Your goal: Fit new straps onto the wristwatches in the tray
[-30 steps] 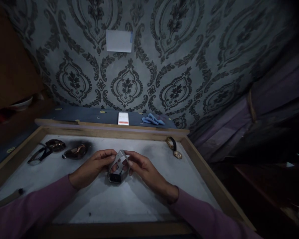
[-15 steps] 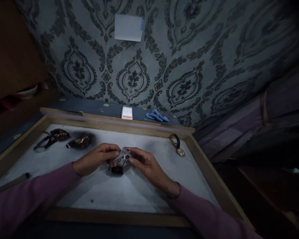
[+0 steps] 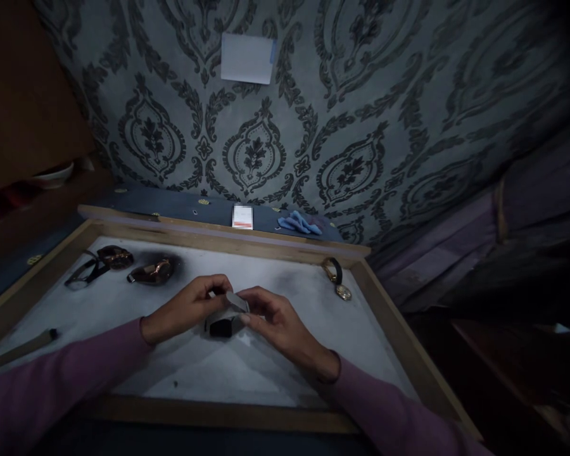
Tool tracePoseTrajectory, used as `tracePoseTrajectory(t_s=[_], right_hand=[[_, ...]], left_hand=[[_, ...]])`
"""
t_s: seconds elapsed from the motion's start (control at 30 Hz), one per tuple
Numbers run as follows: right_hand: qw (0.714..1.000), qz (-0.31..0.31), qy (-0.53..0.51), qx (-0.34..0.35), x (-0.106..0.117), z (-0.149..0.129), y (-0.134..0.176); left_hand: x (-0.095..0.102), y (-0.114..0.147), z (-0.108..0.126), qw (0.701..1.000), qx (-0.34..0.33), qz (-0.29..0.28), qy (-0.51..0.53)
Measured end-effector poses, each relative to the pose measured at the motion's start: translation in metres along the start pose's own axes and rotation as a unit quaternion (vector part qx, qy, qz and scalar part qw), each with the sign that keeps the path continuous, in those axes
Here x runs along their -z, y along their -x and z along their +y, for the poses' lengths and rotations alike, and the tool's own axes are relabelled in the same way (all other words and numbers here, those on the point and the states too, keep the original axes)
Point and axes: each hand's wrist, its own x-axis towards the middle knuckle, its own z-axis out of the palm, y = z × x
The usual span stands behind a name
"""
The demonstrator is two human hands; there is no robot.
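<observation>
Over the middle of the white-lined tray, my left hand (image 3: 190, 305) and my right hand (image 3: 281, 322) meet at a small grey flat piece (image 3: 237, 301), thin like cloth or card. Fingers and thumb of each hand are closed about its edges. Just below it is a dark, squarish thing (image 3: 221, 327) with a shiny black face, perhaps a watch; my fingers partly cover what surrounds it. Two pairs of sunglasses, one brown pair (image 3: 152, 272) and another (image 3: 115, 256), lie beyond my left hand. A gold watch (image 3: 342, 292) with a dark strap rests at the far right.
A wooden frame (image 3: 221, 242) with raised sides borders the tray. Black-rimmed glasses (image 3: 83, 272) lie at its left, above an olive strap (image 3: 26, 349). Behind the frame are a blue cloth (image 3: 298, 222) and a small white card (image 3: 242, 216). Patterned wall covering rises behind.
The grey piece has turned from a folded, peaked shape with dark spots showing to a flatter, plain side. Both hands have shifted slightly around it.
</observation>
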Motion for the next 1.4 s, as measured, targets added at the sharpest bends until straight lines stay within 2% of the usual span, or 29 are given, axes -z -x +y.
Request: tracePoseTrajectory(t_s=[0.1, 0.23, 0.3, 0.43, 0.53, 0.63, 0.8, 1.03, 1.23, 1.4], right_hand=[[0.999, 0.021, 0.031, -0.013, -0.001, 0.000, -0.001], [0.999, 0.011, 0.034, 0.007, -0.004, 0.001, -0.002], [0.999, 0.006, 0.039, 0.009, -0.005, 0.003, -0.002], [0.999, 0.006, 0.034, -0.032, -0.005, 0.006, -0.003], [0.997, 0.006, -0.021, -0.071, -0.003, 0.009, -0.004], [0.986, -0.006, -0.128, -0.105, -0.002, 0.011, -0.006], [0.956, -0.016, -0.259, -0.138, -0.001, 0.015, -0.007], [0.940, -0.001, -0.310, -0.140, 0.000, 0.021, -0.009], [0.926, 0.000, -0.344, -0.152, -0.003, 0.020, -0.008], [0.917, -0.008, -0.366, -0.162, -0.005, 0.022, -0.009]], left_hand=[[0.000, 0.002, 0.006, 0.997, -0.033, 0.044, -0.059], [-0.002, 0.004, 0.007, 0.996, -0.011, -0.013, -0.089], [-0.002, 0.004, 0.006, 0.996, -0.001, -0.024, -0.081], [0.002, 0.003, 0.006, 0.999, 0.033, 0.004, -0.019], [0.010, 0.002, 0.008, 0.998, 0.060, -0.007, -0.012], [0.018, 0.002, 0.010, 0.994, 0.077, -0.052, -0.057], [0.024, 0.002, 0.008, 0.986, 0.043, -0.102, -0.124], [0.023, 0.003, 0.012, 0.980, 0.016, -0.114, -0.161], [0.023, 0.003, 0.013, 0.978, 0.083, -0.157, -0.110], [0.020, 0.000, 0.010, 0.978, 0.091, -0.166, -0.084]])
